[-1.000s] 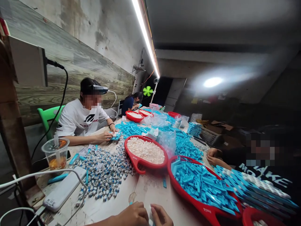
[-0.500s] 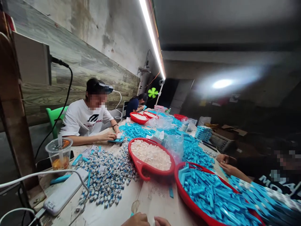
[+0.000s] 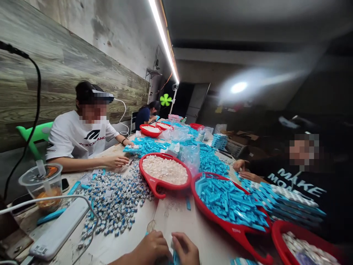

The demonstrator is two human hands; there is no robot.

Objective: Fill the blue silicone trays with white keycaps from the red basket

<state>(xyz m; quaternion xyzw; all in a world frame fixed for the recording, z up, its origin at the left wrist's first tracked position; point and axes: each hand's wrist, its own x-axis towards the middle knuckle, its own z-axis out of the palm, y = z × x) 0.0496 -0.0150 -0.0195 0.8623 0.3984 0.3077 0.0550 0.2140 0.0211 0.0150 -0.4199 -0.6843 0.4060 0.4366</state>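
A: Near edge: your left hand [image 3: 151, 247] and right hand [image 3: 186, 249] meet, fingers curled over a small blue strip [image 3: 174, 257]. How firm the pinch is, I cannot tell.

B: Step, likely: fitting a piece to that strip. Next, you'd need a fresh part from the grey-blue pile [image 3: 118, 202], left, or farther off, the red basket of blue strips [image 3: 234, 230], right.

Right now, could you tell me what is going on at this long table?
The person wearing the camera has both hands together at the near table edge: the left hand and right hand pinch a small blue piece between them. Just ahead lie a heap of small blue and white parts, a red basket of white pieces and a red basket of blue strips. Co-workers sit along both sides, handling the same parts.
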